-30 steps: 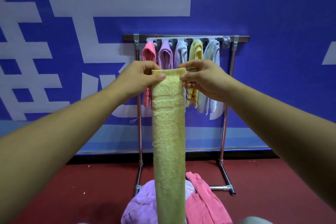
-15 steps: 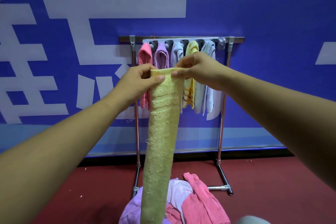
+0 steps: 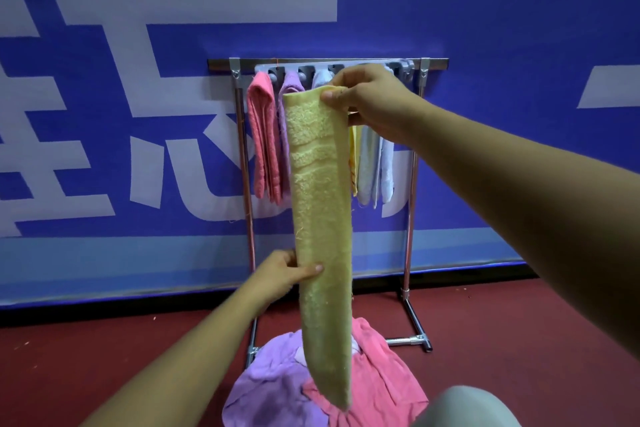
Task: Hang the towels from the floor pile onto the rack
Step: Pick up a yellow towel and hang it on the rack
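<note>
Held yellow towel point(image 3: 322, 218) hides most of the hung purple towel point(image 3: 290, 86); floor pile point(image 3: 273, 386) is cut off below.

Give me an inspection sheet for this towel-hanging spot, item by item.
Surface: red floor.
Job's things: yellow towel hangs lengthwise in front of the rack; floor pile of purple and pink towels below it; hung towels, pink, purple and pale, on the rack.
Clutter: nothing seen.
Grippers: right hand pinches the yellow towel's top edge; left hand grips it midway.
Cables: nothing seen.
Surroundings: blue banner with white shapes behind the rack.
</note>
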The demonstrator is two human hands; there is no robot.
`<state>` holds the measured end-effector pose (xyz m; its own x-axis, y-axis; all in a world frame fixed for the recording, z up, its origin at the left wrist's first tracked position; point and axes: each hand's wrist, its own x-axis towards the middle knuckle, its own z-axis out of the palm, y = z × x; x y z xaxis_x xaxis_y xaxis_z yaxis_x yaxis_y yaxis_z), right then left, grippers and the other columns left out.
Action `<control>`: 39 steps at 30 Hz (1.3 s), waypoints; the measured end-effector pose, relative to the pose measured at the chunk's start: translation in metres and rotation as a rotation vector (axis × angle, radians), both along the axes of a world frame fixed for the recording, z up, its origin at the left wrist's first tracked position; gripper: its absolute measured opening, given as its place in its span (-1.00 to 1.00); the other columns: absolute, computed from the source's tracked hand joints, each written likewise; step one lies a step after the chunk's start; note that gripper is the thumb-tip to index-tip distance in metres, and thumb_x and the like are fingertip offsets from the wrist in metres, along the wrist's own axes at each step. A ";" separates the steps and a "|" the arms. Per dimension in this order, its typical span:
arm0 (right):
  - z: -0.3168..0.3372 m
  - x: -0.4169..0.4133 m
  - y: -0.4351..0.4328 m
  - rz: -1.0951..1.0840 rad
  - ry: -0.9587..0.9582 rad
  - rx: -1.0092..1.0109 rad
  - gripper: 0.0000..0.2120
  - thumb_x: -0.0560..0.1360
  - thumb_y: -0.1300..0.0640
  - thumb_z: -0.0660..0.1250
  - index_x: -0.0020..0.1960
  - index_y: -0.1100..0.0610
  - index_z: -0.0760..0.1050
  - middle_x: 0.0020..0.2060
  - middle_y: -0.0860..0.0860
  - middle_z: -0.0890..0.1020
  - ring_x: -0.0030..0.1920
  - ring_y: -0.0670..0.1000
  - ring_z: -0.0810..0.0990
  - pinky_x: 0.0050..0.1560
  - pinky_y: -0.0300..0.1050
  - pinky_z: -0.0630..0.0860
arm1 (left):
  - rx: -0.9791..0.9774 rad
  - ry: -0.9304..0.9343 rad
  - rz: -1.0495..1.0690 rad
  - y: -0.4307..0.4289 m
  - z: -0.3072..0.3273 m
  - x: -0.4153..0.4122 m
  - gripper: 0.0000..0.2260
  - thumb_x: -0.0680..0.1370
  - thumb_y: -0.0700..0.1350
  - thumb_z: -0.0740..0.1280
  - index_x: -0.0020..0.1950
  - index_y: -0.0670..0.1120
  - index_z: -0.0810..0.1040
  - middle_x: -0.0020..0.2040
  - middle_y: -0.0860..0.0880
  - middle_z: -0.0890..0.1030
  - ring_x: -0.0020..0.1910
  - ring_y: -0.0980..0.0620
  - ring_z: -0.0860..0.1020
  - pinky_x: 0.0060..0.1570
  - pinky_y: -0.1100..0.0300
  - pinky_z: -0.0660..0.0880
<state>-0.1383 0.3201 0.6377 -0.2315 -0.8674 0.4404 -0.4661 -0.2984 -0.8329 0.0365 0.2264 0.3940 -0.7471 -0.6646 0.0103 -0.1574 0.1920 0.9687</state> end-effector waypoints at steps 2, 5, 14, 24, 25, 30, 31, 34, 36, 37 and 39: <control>-0.003 -0.008 -0.004 -0.056 0.008 -0.005 -0.93 0.56 0.25 0.37 -0.11 0.19 0.54 -0.17 0.10 0.59 -0.13 0.03 0.62 -0.05 -0.03 0.63 | 0.021 0.013 -0.019 0.005 -0.015 -0.007 -0.86 0.51 -0.26 0.44 0.06 -0.19 0.65 -0.12 0.04 0.73 -0.10 0.14 0.68 -0.09 0.32 0.55; -0.009 -0.027 -0.010 -0.223 0.043 -0.004 -0.88 0.54 0.24 0.38 -0.04 0.33 0.55 -0.17 0.15 0.58 -0.13 0.08 0.62 -0.04 0.05 0.65 | 0.042 0.040 0.011 0.002 -0.023 -0.006 -0.89 0.50 -0.27 0.44 0.02 -0.17 0.66 -0.12 0.00 0.74 -0.11 0.11 0.68 -0.08 0.26 0.56; -0.064 -0.092 -0.014 -0.734 0.131 0.276 -0.81 0.38 0.20 0.42 -0.26 0.22 0.41 -0.42 0.10 0.44 -0.40 0.07 0.52 -0.38 -0.08 0.63 | 0.257 0.355 -0.007 -0.022 0.061 0.010 -0.70 0.41 -0.21 0.39 0.14 -0.18 0.62 -0.07 -0.12 0.72 -0.15 0.02 0.69 -0.09 0.19 0.62; -0.098 -0.036 0.003 0.277 -0.323 0.449 -0.55 0.63 -0.04 0.26 0.43 0.18 0.43 0.30 0.18 0.57 0.28 0.14 0.54 0.37 0.09 0.42 | 0.167 0.202 -0.200 0.000 0.143 -0.014 -0.76 0.51 -0.16 0.38 0.16 -0.13 0.66 -0.01 -0.14 0.70 -0.08 -0.03 0.67 -0.06 0.16 0.60; -0.096 -0.029 0.004 0.381 -0.387 0.440 -0.53 0.66 -0.05 0.18 0.45 0.21 0.41 0.32 0.21 0.54 0.28 0.15 0.53 0.38 0.07 0.41 | 0.158 0.186 -0.219 -0.001 0.144 -0.016 -0.75 0.53 -0.16 0.37 0.20 -0.13 0.65 0.04 -0.15 0.70 -0.04 -0.04 0.66 -0.03 0.15 0.60; -0.087 -0.016 0.010 0.315 -0.170 0.402 -0.77 0.64 0.14 0.28 0.02 0.33 0.55 -0.14 0.21 0.67 -0.13 0.05 0.67 -0.06 -0.06 0.60 | 0.146 0.121 -0.266 -0.009 0.147 -0.012 -0.73 0.52 -0.14 0.38 0.20 -0.15 0.64 -0.06 -0.13 0.69 -0.11 -0.02 0.64 -0.04 0.13 0.56; -0.085 -0.018 0.011 0.274 -0.174 0.397 -0.82 0.62 0.19 0.31 -0.07 0.30 0.54 -0.25 0.13 0.66 -0.25 0.01 0.66 -0.20 -0.14 0.59 | 0.148 0.098 -0.266 -0.012 0.145 -0.010 -0.78 0.51 -0.14 0.39 0.12 -0.15 0.67 -0.10 -0.12 0.68 -0.16 0.00 0.64 -0.11 0.16 0.57; -0.077 -0.024 0.016 0.188 -0.252 0.323 -0.88 0.57 0.22 0.36 -0.04 0.30 0.55 -0.23 0.14 0.65 -0.24 0.09 0.65 -0.20 -0.08 0.62 | 0.133 -0.023 -0.281 -0.015 0.136 -0.003 -0.76 0.49 -0.05 0.39 0.06 -0.17 0.67 -0.07 -0.11 0.68 -0.16 0.04 0.64 -0.17 0.21 0.58; -0.070 -0.033 0.020 0.097 -0.334 0.253 -0.86 0.56 0.18 0.37 0.01 0.27 0.55 -0.24 0.14 0.63 -0.23 0.11 0.62 -0.17 -0.05 0.59 | 0.104 -0.095 -0.301 -0.015 0.131 -0.001 -0.72 0.51 0.00 0.36 0.07 -0.17 0.65 -0.13 -0.06 0.68 -0.20 0.08 0.63 -0.19 0.25 0.56; -0.068 -0.040 0.021 0.063 -0.369 0.256 -0.85 0.56 0.16 0.36 0.01 0.26 0.54 -0.24 0.15 0.63 -0.22 0.12 0.63 -0.15 -0.03 0.58 | 0.100 -0.090 -0.305 -0.016 0.131 -0.001 -0.75 0.51 -0.01 0.35 0.03 -0.16 0.63 -0.21 -0.02 0.67 -0.25 0.10 0.62 -0.22 0.25 0.55; -0.065 -0.055 0.025 0.012 -0.365 0.340 -0.72 0.53 0.10 0.38 0.09 0.32 0.55 -0.16 0.19 0.67 -0.15 0.16 0.68 -0.08 0.01 0.61 | 0.107 0.001 -0.276 -0.017 0.137 -0.005 -0.82 0.46 -0.01 0.41 -0.08 -0.11 0.64 -0.39 0.03 0.57 -0.35 0.10 0.55 -0.25 0.23 0.52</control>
